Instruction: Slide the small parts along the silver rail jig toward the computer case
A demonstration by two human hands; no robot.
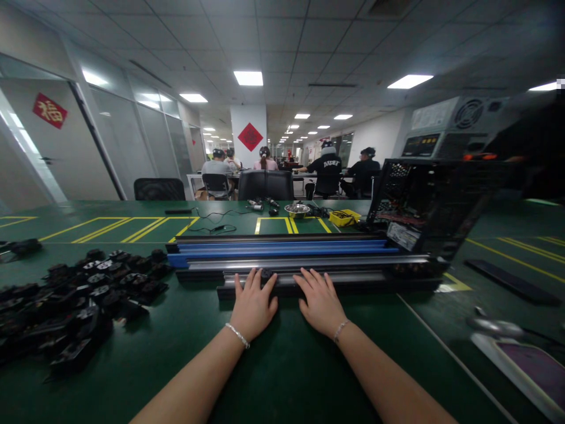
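My left hand (255,303) lies palm down with its fingers spread, their tips over the nearest of several long metal profiles. Beside it, my right hand (320,300) rests on the same black profile (375,282), fingers stretched out. Between the two hands, a small dark part (267,274) shows at the left fingertips; its kind is too small to make out. Behind the black profile run a silver rail (344,261) and a blue profile (282,247), all lying lengthwise across the green table. Neither hand is closed around anything.
Several black plastic parts (101,288) are heaped at the left. An open computer case (419,206) stands at the right, with power supplies (454,121) above it. A metal bowl (297,209) and a yellow tray (344,218) sit farther back. People (329,168) sit beyond the table.
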